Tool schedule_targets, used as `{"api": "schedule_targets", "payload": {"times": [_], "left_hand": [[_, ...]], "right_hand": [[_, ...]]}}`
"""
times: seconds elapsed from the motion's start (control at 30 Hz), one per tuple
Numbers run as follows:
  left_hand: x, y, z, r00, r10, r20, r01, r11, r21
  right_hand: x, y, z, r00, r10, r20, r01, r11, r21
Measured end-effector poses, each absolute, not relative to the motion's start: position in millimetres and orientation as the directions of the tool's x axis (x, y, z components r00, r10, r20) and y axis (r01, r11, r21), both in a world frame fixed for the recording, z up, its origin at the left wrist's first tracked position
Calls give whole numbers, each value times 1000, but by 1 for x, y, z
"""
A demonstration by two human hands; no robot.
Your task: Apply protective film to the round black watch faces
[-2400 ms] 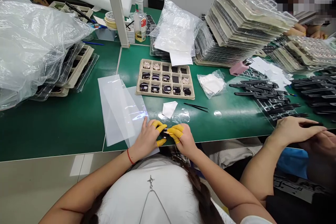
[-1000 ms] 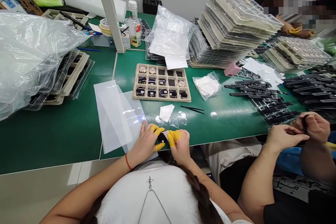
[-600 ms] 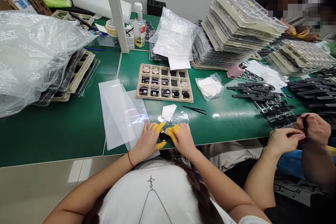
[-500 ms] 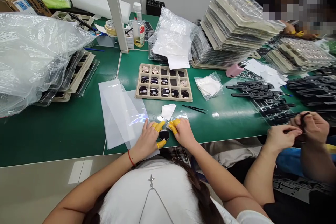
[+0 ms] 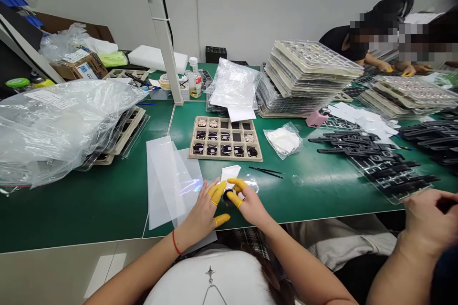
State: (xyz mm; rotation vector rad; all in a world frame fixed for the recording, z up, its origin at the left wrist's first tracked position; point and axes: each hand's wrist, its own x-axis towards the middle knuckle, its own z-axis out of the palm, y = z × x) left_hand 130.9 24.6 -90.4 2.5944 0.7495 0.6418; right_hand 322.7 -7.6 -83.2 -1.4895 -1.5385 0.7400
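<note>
Pinched a watch face (image 5: 228,195) in fingers (image 5: 234,199) of right hand (image 5: 253,206), with left hand (image 5: 201,213) spread; perhaps risked a drop from slackened grip.

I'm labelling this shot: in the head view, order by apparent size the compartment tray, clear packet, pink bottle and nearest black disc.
Compartment tray
Clear packet
Pink bottle
Black disc, partly hidden
</note>
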Motion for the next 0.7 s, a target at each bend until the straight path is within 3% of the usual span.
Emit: {"api": "schedule_targets", "payload": {"times": [0.13, 0.2, 0.33, 0.47, 0.7], "left_hand": [[113, 28, -106, 722, 678, 140, 593, -709, 382], [98, 35, -114, 698, 709, 95, 649, -684, 333], [73, 54, -118, 680, 728, 91, 685, -675, 274], [64, 66, -117, 680, 729, 77, 691, -672, 267], [58, 68, -122, 691, 722, 40, 664, -656, 360]], "right_hand": [[371, 70, -71, 303, 935, 186, 541, -8, -841], [396, 115, -65, 361, 913, 190, 719, -143, -680], [420, 179, -65, 321, 936, 143, 810, -192, -554], [436, 192, -70, 293, 948, 121, 886, -222, -407], [473, 179, -74, 341, 938, -53, 907, -344, -245]]}}
